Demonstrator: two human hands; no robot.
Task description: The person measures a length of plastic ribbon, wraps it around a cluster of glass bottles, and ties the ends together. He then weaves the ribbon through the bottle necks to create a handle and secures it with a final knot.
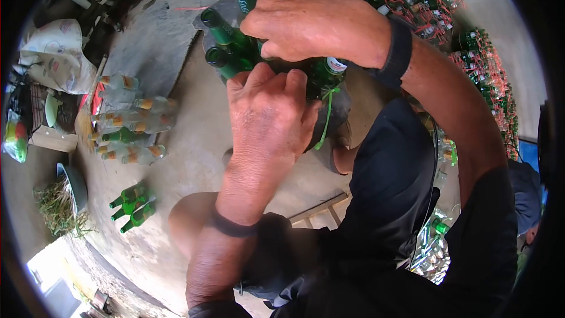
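Green glass bottles (226,35) stand upright in a tight cluster in front of me, their open necks facing up. My left hand (268,109) lies over the near side of the cluster, fingers bent down among the bottles and their tips hidden. Across the far side, my right hand (318,26) is closed low over the bottles, and whatever it grips is out of sight. One bottle with a white label (336,65) shows between my hands. A bright green strip (325,121) hangs from the cluster beside my left thumb.
Clear bottles (126,119) lie grouped on the floor at left, with several green bottles (133,206) nearer. Many bottles tied with red string (406,0) are stacked at upper right. A white sack (56,56) and a basin (72,185) stand far left. Another person (524,194) is at right.
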